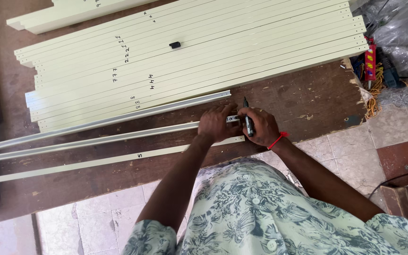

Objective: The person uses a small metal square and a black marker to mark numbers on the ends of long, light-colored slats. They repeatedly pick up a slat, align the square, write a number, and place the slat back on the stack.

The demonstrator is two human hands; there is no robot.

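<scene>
- One silver metal strip point(119, 138) is under work; its near end sits beneath the fingers of both hands, on the brown workbench point(303, 99).
- Left hand point(216, 123): fingers curled down over the strip's end, pressing a small metal square point(233, 119) against it. Right hand point(259, 127): fingers clenched around a black marker point(248, 120), tip pointing away from the body, just beside the square's edge.
- Judgement: for a clean mark, keep the square seated flat against the strip's edge and the marker tip tight to the blade; the left hand's pressure should hold until the stroke ends.
- Strip's long axis runs from the fingers out to the person's left, rising slightly toward the fingertips; its cut end points right.
- Beyond the fingertips: a second silver strip point(119, 119), parallel; then a bed of cream strips point(213, 42) carrying a black marker cap point(174, 45).
- Nearer the wrists: a single cream strip point(95, 163), also parallel.
</scene>
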